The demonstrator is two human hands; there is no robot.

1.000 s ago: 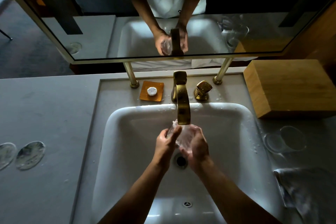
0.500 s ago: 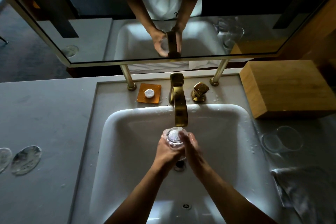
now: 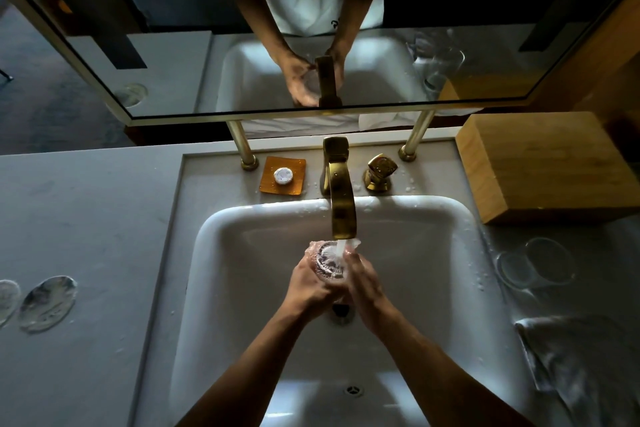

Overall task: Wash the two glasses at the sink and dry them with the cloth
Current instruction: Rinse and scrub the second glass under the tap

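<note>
A clear glass (image 3: pixel 327 260) is held upright over the white sink (image 3: pixel 242 253), its mouth under the water running from the brass tap (image 3: pixel 341 198). My left hand (image 3: pixel 311 286) wraps its left side and my right hand (image 3: pixel 367 284) presses against its right side. A second clear glass (image 3: pixel 535 265) lies on its side on the counter right of the basin. The grey cloth (image 3: pixel 585 360) lies crumpled at the lower right, below that glass.
A brass tap handle (image 3: pixel 379 172) and an orange soap dish (image 3: pixel 283 175) sit behind the basin. A wooden block (image 3: pixel 547 163) stands at the back right. Two round coasters (image 3: pixel 46 303) lie on the left counter. A mirror (image 3: pixel 173 55) hangs low above the tap.
The glass went from tilted between my palms to upright with its mouth under the stream. My hands shifted slightly left and closer round it.
</note>
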